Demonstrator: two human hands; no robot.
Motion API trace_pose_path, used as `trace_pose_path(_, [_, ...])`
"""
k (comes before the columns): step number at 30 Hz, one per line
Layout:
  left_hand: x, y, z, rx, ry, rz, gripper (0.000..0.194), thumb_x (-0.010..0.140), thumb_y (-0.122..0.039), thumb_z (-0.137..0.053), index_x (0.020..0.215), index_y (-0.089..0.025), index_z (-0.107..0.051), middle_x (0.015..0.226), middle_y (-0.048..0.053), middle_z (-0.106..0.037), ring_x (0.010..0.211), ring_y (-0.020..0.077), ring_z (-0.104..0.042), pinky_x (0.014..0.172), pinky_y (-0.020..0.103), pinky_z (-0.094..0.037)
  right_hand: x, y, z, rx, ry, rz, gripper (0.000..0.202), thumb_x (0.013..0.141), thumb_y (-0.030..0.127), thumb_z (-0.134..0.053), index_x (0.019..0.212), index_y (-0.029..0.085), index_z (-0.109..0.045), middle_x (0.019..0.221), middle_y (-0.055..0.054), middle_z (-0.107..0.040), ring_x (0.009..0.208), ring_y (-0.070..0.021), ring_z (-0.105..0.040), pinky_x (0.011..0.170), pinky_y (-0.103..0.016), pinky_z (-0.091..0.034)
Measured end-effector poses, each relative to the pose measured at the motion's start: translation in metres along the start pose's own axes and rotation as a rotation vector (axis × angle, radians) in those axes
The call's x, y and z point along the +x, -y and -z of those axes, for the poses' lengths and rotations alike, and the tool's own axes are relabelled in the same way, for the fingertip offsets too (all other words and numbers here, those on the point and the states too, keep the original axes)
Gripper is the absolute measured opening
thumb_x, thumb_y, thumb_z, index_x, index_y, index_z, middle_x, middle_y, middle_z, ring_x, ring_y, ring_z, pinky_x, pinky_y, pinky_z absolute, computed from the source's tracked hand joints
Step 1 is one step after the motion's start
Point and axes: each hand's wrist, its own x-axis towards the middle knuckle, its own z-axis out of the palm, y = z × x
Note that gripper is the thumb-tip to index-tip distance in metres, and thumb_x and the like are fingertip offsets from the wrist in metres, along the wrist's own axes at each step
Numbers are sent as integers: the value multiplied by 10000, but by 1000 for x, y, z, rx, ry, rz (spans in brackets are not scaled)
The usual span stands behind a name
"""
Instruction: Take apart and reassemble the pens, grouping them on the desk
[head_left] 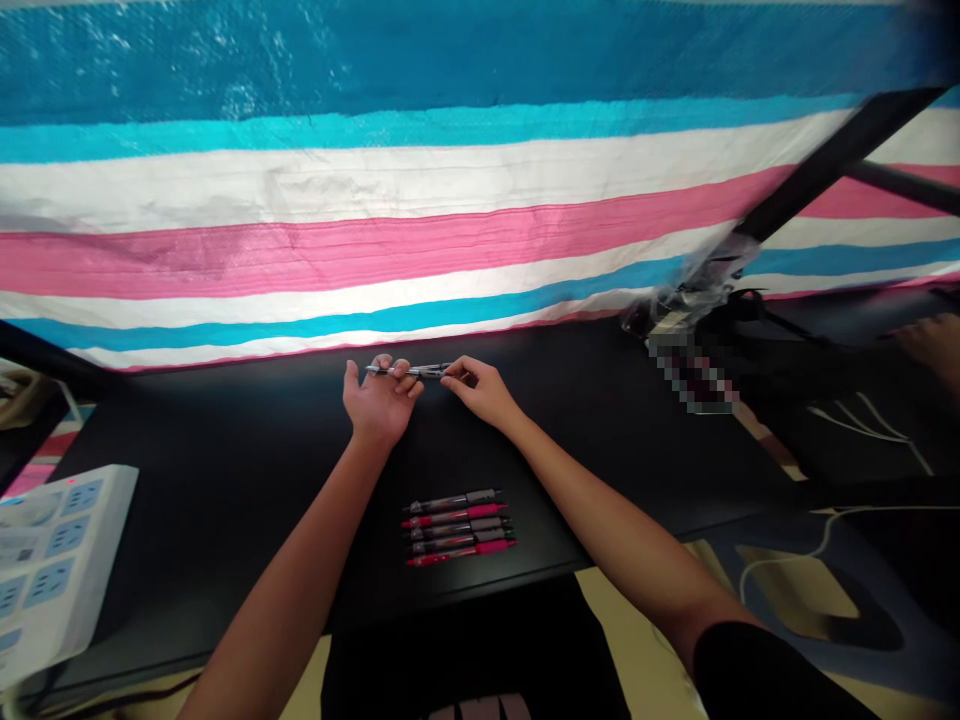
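Over the far part of the black table, my left hand [385,402] is turned palm up, its fingers curled round some slim pens [424,371]. My right hand [480,388] pinches at the right end of these pens with thumb and fingertips. How many pens are held is too small to tell. Nearer to me, between my forearms, several pens lie side by side on the table, black and grey ones [455,502] alternating with red ones [461,552].
A white power strip [105,560] stands at the left edge of the black table [225,450]. Behind hangs a striped sheet [450,180]. Clear plastic wrapping [697,285] lies at the back right, near a black frame bar [832,160]. Another person's hand [930,345] shows at far right.
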Motion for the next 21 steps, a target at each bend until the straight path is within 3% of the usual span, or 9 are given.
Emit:
trace_pose_path(7, [0, 2, 1, -22, -71, 35, 401, 981, -561, -352, 775, -229, -444, 723, 10, -414, 545, 139, -341, 574, 312, -407, 0, 0, -1, 1, 8, -5, 230, 833, 441, -701, 815, 217, -654, 736, 0, -630, 646, -158, -518, 654, -315, -441])
trace_pose_path(21, [2, 2, 4, -10, -64, 23, 390, 968, -552, -364, 792, -230, -497, 724, 4, -419, 542, 134, -337, 567, 305, -401, 0, 1, -1, -13, 8, 5, 249, 841, 465, -695, 821, 220, -655, 753, -14, -658, 660, -170, -551, 659, -318, -465])
